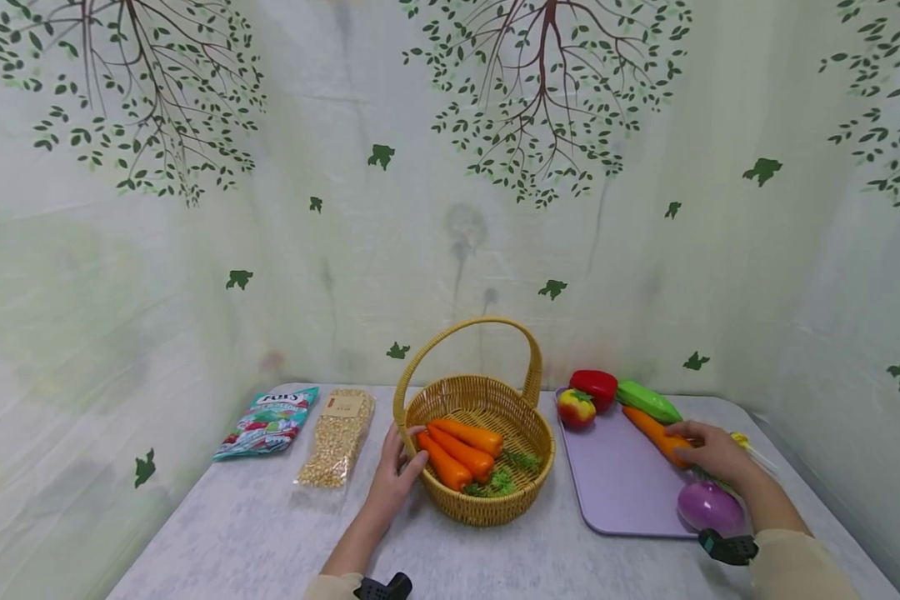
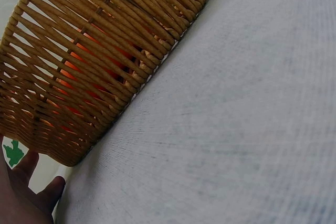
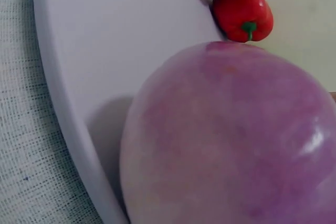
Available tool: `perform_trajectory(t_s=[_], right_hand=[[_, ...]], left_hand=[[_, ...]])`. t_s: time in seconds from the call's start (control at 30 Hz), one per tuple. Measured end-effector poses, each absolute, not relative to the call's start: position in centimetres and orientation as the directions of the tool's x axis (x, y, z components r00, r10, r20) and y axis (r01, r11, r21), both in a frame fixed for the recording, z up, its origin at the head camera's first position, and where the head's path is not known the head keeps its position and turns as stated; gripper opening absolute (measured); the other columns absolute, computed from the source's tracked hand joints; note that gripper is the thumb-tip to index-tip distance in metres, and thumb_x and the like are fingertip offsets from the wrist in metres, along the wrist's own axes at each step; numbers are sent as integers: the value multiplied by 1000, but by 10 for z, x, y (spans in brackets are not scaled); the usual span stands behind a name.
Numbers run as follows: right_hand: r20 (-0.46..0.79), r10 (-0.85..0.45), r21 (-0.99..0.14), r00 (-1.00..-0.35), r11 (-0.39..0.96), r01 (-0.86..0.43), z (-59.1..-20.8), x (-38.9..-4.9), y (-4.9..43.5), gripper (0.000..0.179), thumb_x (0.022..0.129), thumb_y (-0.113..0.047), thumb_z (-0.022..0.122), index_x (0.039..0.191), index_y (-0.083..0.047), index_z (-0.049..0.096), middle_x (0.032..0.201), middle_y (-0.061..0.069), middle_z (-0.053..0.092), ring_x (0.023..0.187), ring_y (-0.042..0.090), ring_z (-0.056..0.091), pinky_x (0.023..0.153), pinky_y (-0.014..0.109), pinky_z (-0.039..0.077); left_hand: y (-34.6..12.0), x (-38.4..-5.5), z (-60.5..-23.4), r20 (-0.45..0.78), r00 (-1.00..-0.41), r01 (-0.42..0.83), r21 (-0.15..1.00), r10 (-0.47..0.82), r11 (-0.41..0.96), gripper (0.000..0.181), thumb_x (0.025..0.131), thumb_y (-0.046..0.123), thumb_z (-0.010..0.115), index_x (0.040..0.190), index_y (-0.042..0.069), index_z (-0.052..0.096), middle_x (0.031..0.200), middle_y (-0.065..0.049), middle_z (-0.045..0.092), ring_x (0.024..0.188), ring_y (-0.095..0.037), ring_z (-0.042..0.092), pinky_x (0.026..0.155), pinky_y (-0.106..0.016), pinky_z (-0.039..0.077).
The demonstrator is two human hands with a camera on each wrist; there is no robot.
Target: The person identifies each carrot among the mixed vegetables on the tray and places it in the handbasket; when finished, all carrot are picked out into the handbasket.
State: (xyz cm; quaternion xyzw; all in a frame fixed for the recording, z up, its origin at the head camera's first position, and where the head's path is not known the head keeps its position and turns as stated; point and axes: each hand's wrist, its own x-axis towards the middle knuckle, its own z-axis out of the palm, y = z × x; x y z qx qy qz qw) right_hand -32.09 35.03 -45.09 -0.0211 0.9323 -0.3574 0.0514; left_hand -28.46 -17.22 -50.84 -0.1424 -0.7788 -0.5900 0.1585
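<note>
In the head view, a woven basket (image 1: 477,510) with a tall handle holds three orange carrots (image 1: 457,451), their green tops inside. My left hand (image 1: 396,483) grips the basket's left rim by the handle's foot. The left wrist view has the basket's slatted side (image 2: 100,61) with part of that hand (image 2: 29,195) at lower left. My right hand (image 1: 716,452) pinches another carrot (image 1: 648,429) lying on a lilac board (image 1: 618,492). Under the right wrist sits a round purple onion-like vegetable (image 1: 711,508), which fills much of the right wrist view and hides the hand there.
A red bell pepper (image 1: 595,387), a red-and-yellow fruit (image 1: 576,409) and a long green vegetable (image 1: 648,401) lie along the board's far edge. Left of the basket are a teal snack bag (image 1: 268,423) and a clear bag of yellowish kernels (image 1: 336,437). A patterned curtain (image 1: 450,250) hangs behind.
</note>
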Motion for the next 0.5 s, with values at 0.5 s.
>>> perform_trajectory(t_s=[0.5], right_hand=[[-57,-87,-628,-995,778,-32,-451,-320,343,40,91,-9,65,129,-1,58,135,34,53,117,49,52,97,63,46]], left_hand=[[-173,-284,-508,428,-903,421,866,36,268,39,100,16,58,139,12,52,165,-12,20,151,-37,22,109,-66,36]])
